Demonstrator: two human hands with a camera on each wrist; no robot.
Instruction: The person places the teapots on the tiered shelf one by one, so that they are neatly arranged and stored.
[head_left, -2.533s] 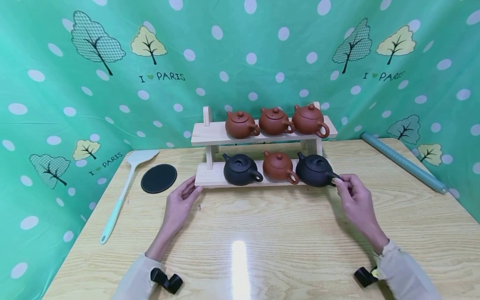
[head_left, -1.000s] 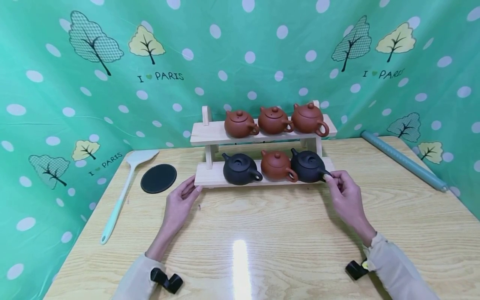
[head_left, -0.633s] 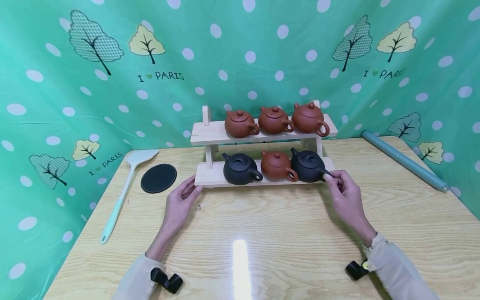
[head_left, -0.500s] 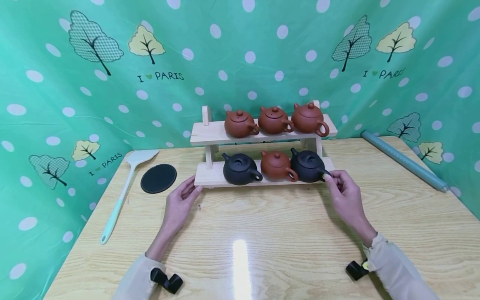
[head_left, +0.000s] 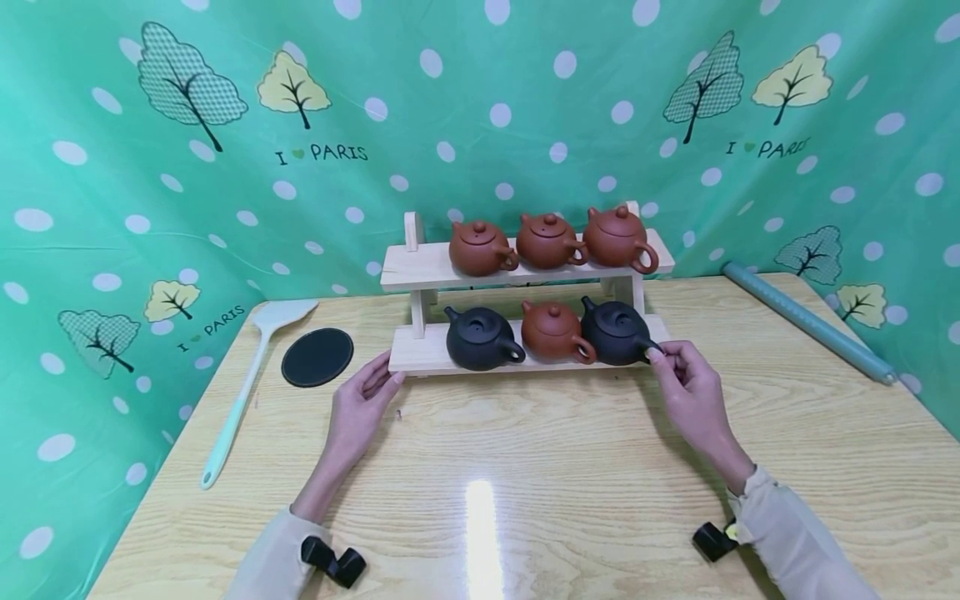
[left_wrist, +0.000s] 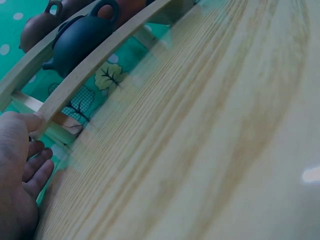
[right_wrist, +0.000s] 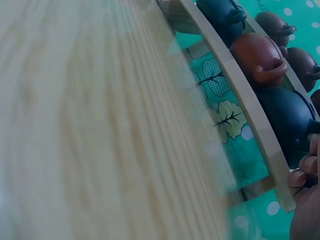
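Observation:
On the lower board of a two-tier wooden shelf (head_left: 420, 357) stand a black teapot (head_left: 480, 342), a reddish-brown teapot (head_left: 553, 332) and a second black teapot (head_left: 617, 335). My right hand (head_left: 693, 392) pinches the handle of that right-hand black teapot, which sits close against the reddish-brown one. In the right wrist view its dark body (right_wrist: 285, 117) rests at the board's end, the curled fingers (right_wrist: 311, 165) beside it. My left hand (head_left: 362, 408) grips the board's left front corner, thumb at the edge in the left wrist view. Three reddish-brown teapots (head_left: 549, 243) line the upper board.
A pale green spatula (head_left: 240, 408) lies along the table's left side, next to a round black coaster (head_left: 317, 357). At the right back lies a rolled-up teal sheet (head_left: 806, 323). A green dotted cloth (head_left: 495, 75) hangs right behind the shelf.
Since the oldest frame, my right hand has brought its black teapot a little left and back on the lower board, and the reddish-brown teapot beside it has shifted slightly left. My left hand stays put.

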